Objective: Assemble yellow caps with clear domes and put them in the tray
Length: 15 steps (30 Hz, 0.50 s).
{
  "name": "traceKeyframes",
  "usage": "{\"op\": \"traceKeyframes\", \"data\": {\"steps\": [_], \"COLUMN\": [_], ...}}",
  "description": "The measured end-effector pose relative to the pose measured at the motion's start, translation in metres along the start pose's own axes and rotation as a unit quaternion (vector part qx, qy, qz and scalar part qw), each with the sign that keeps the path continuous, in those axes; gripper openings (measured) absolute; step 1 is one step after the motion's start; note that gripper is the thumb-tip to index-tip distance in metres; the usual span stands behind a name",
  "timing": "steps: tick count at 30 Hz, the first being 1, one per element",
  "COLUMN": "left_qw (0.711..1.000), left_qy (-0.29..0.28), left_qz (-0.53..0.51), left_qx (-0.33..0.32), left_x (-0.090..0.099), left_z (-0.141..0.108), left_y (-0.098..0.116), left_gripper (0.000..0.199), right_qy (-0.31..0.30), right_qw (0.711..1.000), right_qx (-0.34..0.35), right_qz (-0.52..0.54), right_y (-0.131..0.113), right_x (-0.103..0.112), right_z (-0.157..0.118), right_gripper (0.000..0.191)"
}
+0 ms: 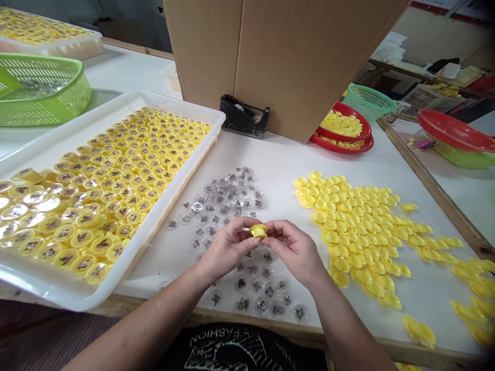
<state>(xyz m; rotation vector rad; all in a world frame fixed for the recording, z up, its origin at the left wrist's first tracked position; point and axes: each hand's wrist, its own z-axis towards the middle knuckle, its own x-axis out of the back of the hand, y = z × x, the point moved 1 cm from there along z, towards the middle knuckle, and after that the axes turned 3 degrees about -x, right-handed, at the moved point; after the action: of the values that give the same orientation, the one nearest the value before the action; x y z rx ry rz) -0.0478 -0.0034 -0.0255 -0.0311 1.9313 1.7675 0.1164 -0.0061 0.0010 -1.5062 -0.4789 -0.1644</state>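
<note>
Near the middle of the table, a small round yellow piece (258, 231) is pinched between both hands. My left hand (227, 247) grips its left side with thumb and fingers, and my right hand (296, 248) holds its right side. Beneath and around the hands lie many clear round discs (242, 304) with small dark pictures. Loose yellow pieces (359, 226) spread over the table to the right. On the left, a white tray (162, 226) holds rows of yellow pieces topped with pictured discs.
A black tape dispenser (244, 116) stands before a large cardboard box (270, 62). Red plates (365, 135) with yellow pieces and a green basket (371, 103) are at the back right. Another green basket (46, 108) sits at the left. A wooden rail (433, 190) edges the right side.
</note>
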Motion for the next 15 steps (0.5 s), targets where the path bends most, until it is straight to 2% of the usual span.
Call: {"op": "traceKeyframes", "data": {"steps": [2, 6, 11, 13, 15], "left_qw": [0.999, 0.991, 0.97, 0.968, 0.969], "left_qy": [0.008, 0.051, 0.048, 0.048, 0.043], "left_qz": [0.031, 0.125, 0.239, 0.246, 0.243], "left_qx": [-0.003, -0.004, 0.015, 0.026, 0.016], "left_x": [0.001, 0.001, -0.005, -0.006, -0.002], "left_z": [0.0, -0.002, -0.002, -0.003, -0.008], "left_y": [-0.001, -0.003, -0.004, 0.003, 0.022], "left_gripper": [0.029, 0.025, 0.02, 0.02, 0.025], "right_qy": [0.006, 0.031, 0.049, 0.045, 0.046], "right_qw": [0.999, 0.999, 0.996, 0.996, 0.998], "right_qx": [-0.026, -0.022, -0.049, -0.063, -0.049], "right_qz": [0.032, 0.036, 0.054, 0.034, 0.006], "right_y": [0.004, 0.01, 0.019, 0.025, 0.032], "right_x": [-0.003, -0.009, -0.008, -0.005, 0.001], "right_z": [-0.001, -0.007, -0.009, -0.007, -0.007], "right_gripper": [0.014, 0.014, 0.021, 0.025, 0.028]}}
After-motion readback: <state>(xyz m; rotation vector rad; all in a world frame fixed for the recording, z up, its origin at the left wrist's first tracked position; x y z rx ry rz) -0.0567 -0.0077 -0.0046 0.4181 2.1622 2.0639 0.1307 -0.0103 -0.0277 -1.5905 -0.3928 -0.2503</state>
